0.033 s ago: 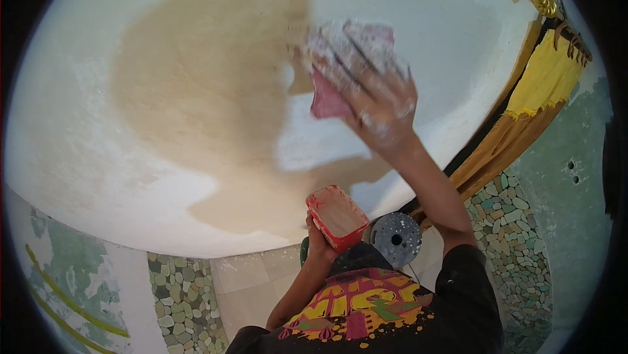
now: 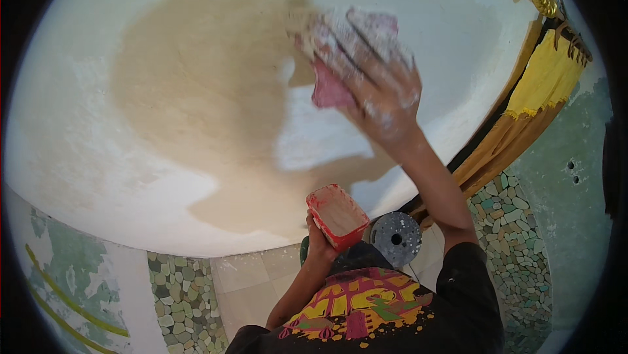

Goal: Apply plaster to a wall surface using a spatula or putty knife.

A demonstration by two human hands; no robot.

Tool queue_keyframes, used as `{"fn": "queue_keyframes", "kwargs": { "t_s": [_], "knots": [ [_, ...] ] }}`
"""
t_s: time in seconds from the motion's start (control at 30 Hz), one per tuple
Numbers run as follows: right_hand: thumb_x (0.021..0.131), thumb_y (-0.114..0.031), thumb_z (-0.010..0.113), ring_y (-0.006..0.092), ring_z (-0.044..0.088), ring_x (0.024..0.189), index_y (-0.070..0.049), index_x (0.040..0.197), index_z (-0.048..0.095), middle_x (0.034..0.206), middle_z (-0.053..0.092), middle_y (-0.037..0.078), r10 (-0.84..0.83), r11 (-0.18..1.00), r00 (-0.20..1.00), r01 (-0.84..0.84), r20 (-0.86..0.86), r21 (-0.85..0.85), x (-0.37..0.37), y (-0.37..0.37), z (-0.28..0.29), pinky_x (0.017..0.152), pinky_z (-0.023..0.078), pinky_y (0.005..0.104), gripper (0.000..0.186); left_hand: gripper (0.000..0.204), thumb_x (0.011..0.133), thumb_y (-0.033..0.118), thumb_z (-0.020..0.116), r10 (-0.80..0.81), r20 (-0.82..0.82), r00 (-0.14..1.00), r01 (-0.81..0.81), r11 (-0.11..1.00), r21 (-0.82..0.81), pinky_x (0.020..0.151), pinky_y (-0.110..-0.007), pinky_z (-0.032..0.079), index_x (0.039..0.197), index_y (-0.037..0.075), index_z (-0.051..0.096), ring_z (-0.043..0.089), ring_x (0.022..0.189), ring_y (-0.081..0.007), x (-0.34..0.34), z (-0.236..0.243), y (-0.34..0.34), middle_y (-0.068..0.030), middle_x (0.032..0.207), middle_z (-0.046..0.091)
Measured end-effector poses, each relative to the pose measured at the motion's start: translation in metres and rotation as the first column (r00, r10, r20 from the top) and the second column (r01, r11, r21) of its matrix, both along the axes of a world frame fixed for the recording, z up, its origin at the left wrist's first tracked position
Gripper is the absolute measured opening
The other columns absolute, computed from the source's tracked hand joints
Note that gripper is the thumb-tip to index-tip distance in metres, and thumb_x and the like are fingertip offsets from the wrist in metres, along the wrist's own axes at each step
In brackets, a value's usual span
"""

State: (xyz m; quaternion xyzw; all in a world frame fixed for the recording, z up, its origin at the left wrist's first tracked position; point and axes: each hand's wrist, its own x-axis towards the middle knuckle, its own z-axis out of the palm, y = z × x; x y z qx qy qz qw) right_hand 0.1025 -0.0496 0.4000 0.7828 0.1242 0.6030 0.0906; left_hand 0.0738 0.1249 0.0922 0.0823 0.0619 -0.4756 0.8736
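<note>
My right hand (image 2: 383,86), white with powder or paste, lies with its fingers over a pink pad (image 2: 332,86). It presses the pad to the curved white wall (image 2: 163,203). The pad's corners show beside the thumb side and beyond the fingertips; whether it is sponge or sheet I cannot tell. Lower down, my left hand (image 2: 318,239) grips a red rectangular tub (image 2: 350,243) by its left side, close to my body. Pale beige paste (image 2: 337,213) coats its inside. Most of my left fingers are hidden by the tub.
A paint-spotted grey round disc (image 2: 396,239) with a centre hole is just right of the tub. Painted wooden trim with a yellow cloth-like piece (image 2: 540,73) and a gold ornament (image 2: 544,0) borders the wall at right. Pebble strips (image 2: 186,298) and pale tiles (image 2: 245,308) lie below.
My right hand and the pink pad have shifted slightly up the wall, away from my body. My left hand and the red tub have stayed in place.
</note>
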Motion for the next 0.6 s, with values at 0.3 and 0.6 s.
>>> {"fn": "queue_keyframes", "kwargs": {
  "t_s": [0.3,0.6],
  "knots": [
    [0.076,-0.010,0.066,0.0285,0.060,0.126,-0.011,0.111,0.074,0.127,0.068,0.008,0.038,0.988,0.992,-0.055,-0.118,-0.146,0.024,-0.006,-0.024,0.107,0.047,0.0455,0.036,0.068,0.098,0.062,0.046,-0.010,-0.011,1.000,0.009,1.000,-0.010,0.106,-0.059,0.047,0.144,0.013,0.050,0.058,0.127,-0.0343,-0.003,0.011,-0.007,-0.0116,0.138,0.060],
    [0.074,-0.005,0.066,0.0280,0.061,0.124,-0.013,0.118,0.072,0.125,0.068,0.006,0.020,0.999,0.994,-0.016,-0.106,0.038,-0.005,0.016,0.005,0.106,0.048,0.0473,0.045,0.069,0.098,0.064,0.044,0.045,-0.028,0.999,-0.045,0.999,0.015,0.107,-0.060,0.046,0.146,0.013,0.048,0.058,0.127,-0.0351,-0.002,0.001,-0.003,-0.0122,0.139,0.059]
  ]
}}
